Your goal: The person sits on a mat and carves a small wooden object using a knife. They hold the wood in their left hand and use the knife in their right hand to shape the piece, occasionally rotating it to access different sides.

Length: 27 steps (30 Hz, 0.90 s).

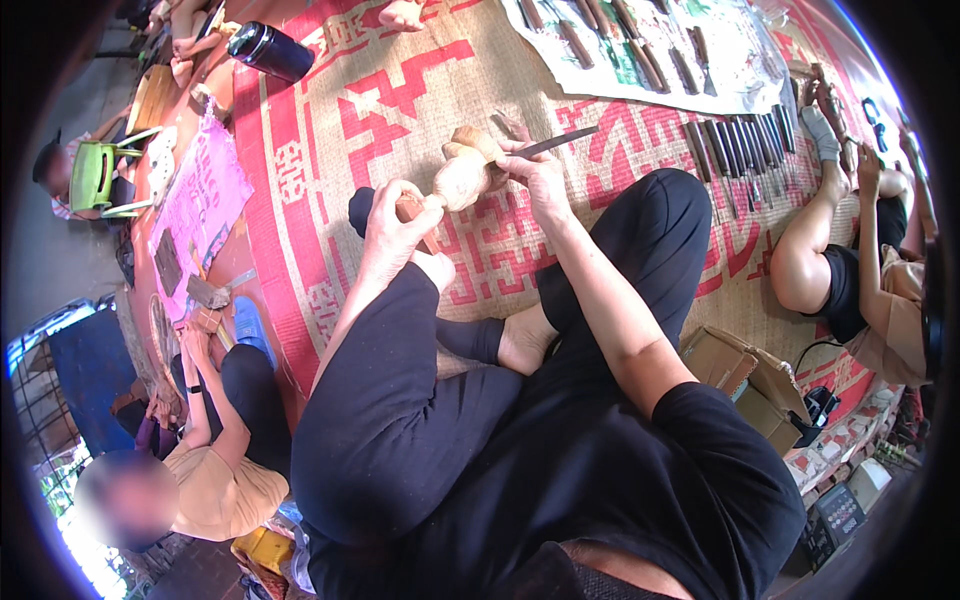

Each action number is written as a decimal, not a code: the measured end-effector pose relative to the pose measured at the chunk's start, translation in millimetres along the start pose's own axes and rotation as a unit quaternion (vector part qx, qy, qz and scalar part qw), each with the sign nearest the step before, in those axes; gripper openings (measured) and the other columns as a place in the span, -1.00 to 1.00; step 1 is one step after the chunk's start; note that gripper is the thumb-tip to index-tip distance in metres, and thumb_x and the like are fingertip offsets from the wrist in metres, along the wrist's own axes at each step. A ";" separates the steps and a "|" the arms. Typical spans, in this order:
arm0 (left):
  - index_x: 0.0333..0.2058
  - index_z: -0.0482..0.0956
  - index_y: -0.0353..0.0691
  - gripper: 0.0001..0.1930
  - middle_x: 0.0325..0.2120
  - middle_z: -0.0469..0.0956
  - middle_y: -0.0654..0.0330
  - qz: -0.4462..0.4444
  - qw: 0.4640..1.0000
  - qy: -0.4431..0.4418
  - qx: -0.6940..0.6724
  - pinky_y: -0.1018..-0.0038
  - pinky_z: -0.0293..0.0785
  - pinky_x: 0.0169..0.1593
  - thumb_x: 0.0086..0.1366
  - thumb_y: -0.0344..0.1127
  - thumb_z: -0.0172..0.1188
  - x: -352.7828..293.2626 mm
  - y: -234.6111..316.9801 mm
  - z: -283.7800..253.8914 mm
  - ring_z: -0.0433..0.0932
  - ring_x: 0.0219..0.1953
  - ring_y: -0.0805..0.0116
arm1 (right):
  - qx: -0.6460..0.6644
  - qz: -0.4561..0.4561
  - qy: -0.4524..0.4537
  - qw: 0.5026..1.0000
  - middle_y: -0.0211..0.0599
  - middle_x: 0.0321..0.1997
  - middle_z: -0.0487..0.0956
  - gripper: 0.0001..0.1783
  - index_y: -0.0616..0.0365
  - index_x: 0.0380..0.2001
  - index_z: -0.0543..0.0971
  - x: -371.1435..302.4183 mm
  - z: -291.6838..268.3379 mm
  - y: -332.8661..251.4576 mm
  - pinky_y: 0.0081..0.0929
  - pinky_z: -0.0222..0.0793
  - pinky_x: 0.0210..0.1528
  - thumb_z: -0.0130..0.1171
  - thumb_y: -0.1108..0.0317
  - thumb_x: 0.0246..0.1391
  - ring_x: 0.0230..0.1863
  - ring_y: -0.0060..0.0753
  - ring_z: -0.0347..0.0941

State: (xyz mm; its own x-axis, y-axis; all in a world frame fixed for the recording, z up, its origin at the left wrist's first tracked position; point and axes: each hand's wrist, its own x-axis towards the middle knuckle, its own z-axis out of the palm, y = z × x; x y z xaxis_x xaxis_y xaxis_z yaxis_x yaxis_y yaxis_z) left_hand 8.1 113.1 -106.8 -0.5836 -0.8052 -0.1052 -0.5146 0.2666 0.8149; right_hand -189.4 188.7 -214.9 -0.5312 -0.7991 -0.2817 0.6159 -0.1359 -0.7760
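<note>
A pale carved wooden figure (462, 178) with rounded, bulging forms is held up over the woven mat, above my crossed legs. My left hand (392, 222) is closed around its lower end, where a reddish-brown block (410, 208) shows between the fingers. On the other side, my right hand (540, 180) grips a dark, flat, narrow file (560, 141). The file's free end points up and to the right, away from the figure. My right fingertips are close beside the figure's right side; whether they touch it I cannot tell.
Carving tools (640, 50) lie on a white sheet (590, 85) at the far right, with a row of dark-handled chisels (745, 145) beside it. A black bottle (270, 52) lies far left. An open cardboard box (745, 385) is near right. Other people sit left and right.
</note>
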 end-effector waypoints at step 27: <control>-0.30 0.43 -0.23 -0.64 -0.28 0.36 0.10 0.002 1.000 -0.018 0.019 0.37 0.33 -0.06 -0.04 -0.25 0.36 1.5 7.1 3.0 0.39 -0.18 0.25 | -0.086 -0.052 -0.013 0.995 -0.35 -0.39 0.61 -0.83 0.24 -0.36 0.62 3.3 3.1 -4.1 -0.49 0.38 -0.18 0.28 0.52 -0.13 -0.34 -0.51 0.51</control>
State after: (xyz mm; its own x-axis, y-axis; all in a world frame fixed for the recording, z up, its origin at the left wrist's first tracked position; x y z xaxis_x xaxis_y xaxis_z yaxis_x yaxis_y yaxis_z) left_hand 1.7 115.4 -102.8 -0.6070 -0.7852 -0.1225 -0.5357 0.2903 0.7929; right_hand -191.9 184.8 -211.0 -0.5705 -0.8009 -0.1821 0.4483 -0.1179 -0.8861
